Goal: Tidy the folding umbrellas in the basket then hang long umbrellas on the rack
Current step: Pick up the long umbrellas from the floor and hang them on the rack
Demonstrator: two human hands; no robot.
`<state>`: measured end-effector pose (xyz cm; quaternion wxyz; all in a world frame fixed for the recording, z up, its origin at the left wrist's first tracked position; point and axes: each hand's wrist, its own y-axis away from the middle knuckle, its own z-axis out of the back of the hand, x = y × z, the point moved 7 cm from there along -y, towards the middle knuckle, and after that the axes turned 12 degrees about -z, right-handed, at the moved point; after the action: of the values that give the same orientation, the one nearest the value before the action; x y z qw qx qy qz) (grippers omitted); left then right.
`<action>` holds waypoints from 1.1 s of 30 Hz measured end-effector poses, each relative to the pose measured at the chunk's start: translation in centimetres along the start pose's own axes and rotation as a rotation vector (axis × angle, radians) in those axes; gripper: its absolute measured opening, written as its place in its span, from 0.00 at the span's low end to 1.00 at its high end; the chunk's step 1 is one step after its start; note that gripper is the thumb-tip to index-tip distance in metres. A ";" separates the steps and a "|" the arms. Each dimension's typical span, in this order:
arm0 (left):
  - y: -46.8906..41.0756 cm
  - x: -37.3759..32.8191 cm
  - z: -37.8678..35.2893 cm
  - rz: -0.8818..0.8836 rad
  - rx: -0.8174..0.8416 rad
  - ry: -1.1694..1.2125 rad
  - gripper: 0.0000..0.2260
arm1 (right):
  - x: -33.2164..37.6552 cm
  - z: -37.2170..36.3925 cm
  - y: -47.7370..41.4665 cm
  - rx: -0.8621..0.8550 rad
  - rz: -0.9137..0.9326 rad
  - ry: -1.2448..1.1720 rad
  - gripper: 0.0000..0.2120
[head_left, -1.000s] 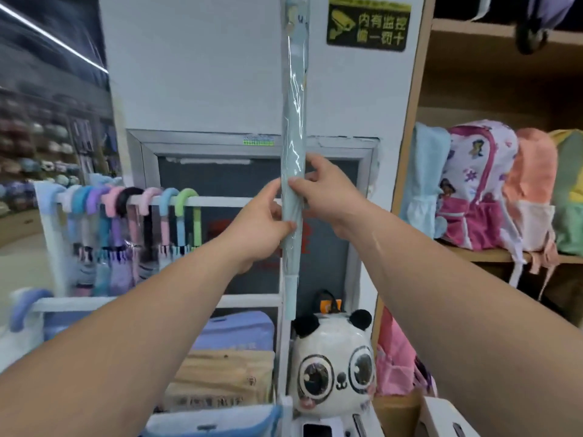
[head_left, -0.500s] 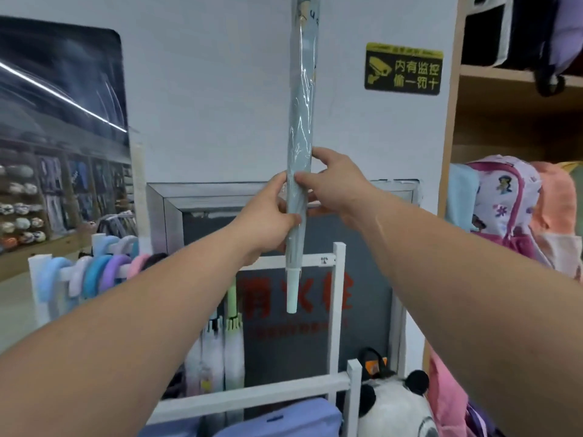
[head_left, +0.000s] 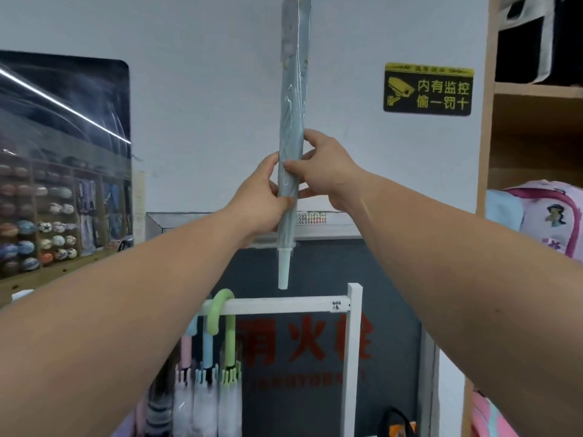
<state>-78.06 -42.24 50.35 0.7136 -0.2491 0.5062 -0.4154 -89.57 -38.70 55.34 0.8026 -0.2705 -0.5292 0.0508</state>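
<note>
Head view shows both bare arms raised before a pale wall; the left hand (head_left: 263,197) and the right hand (head_left: 321,170) are each closed around a long umbrella (head_left: 291,121) in clear wrapping, held upright with its pale tip pointing down; the tip hangs just above the white rack (head_left: 284,305), not touching the bar; a green hooked handle (head_left: 220,310) hangs over that bar, with pink and blue handled umbrellas beside it; a yellow and black sign (head_left: 428,89) sits on the wall to the right; wooden shelves (head_left: 536,89) stand further right.
</note>
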 end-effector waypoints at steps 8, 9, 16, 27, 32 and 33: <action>-0.6 4.0 0.6 0.031 -0.018 -0.057 0.31 | -2.5 -2.5 -2.8 0.003 0.028 -0.021 0.27; -0.1 4.7 0.6 0.042 -0.018 -0.055 0.30 | -3.3 -2.9 -2.9 0.006 0.025 -0.015 0.27; 2.7 8.0 -0.5 0.106 0.028 0.022 0.31 | -6.5 -4.8 -2.9 0.058 -0.022 -0.039 0.20; 6.1 11.9 -1.6 0.195 0.060 0.028 0.31 | -9.8 -6.7 -1.5 0.138 -0.109 -0.084 0.20; 4.9 11.1 0.4 0.233 -0.060 0.021 0.12 | -12.1 -7.9 -0.4 0.158 -0.115 -0.100 0.19; 4.5 11.0 0.9 0.250 -0.098 0.054 0.10 | -12.6 -8.2 -0.1 0.161 -0.116 -0.106 0.19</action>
<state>-74.15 -49.15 41.50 0.7328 -0.2072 0.5720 -0.3047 -87.90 -46.49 42.66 0.7942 -0.1709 -0.5799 0.0609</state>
